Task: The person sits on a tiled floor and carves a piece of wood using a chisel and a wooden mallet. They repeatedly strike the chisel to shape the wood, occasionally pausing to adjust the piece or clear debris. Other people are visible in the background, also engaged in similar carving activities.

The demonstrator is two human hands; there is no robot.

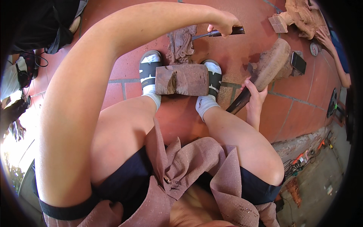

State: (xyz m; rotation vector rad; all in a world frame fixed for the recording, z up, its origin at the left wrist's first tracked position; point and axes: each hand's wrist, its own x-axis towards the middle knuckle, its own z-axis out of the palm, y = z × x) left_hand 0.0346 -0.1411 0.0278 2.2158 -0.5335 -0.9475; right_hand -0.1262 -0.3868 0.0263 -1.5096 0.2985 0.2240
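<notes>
My left arm reaches across to the far side, where my left hand [223, 24] is closed around the dark handle of a chisel [204, 36]. Its thin metal blade points left, the tip at the edge of a carved wooden figure [182, 44]. Nearer to me, between my feet, is a squared wooden block [181, 79]; I cannot tell whether figure and block are one piece. To the right, my right hand [255, 97] grips the dark handle of a wooden mallet [272, 58], its thick head tilted away, apart from the chisel.
Beyond the mallet, a dark phone [298, 63] lies by rough wood, near a small round tin [315, 48]. At far right another person's hand [326, 39] touches a larger wood carving [302, 19]. Cables [297, 162] lie at lower right. Dark bags or cloth [45, 26] fill the upper left.
</notes>
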